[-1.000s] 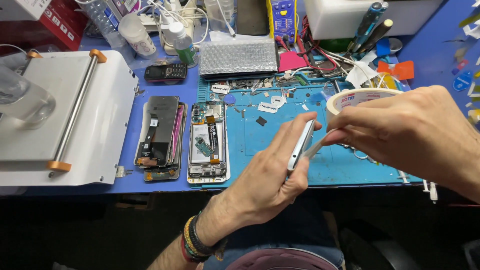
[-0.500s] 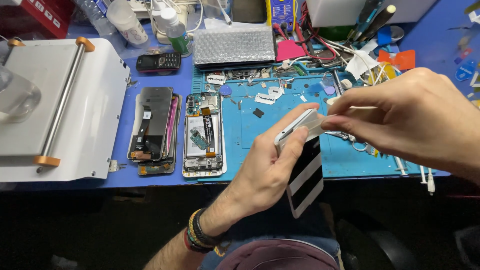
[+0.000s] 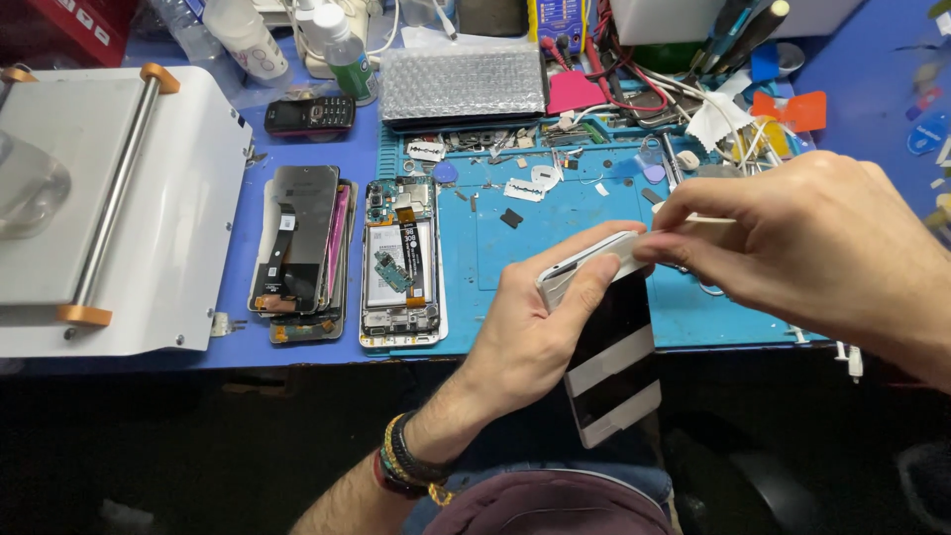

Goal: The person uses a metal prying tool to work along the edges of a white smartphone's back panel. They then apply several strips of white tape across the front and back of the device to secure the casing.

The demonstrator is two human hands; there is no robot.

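While the left hand [image 3: 540,327] grips the white-framed black phone screen panel [image 3: 606,342] over the blue counter [image 3: 852,109] edge, keep the right hand [image 3: 802,248], pinching a thin white strip [image 3: 693,218], steady at its top corner.

The right hand [image 3: 822,248] hides the tape roll [image 3: 693,216] — forearm cut off.

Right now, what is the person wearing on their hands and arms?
Both hands are bare: no gloves, no rings visible. The left hand has a stack of bracelets at the wrist, dark bands mixed with yellow, green and red beaded ones. The right hand and forearm show no sleeve, watch or band.
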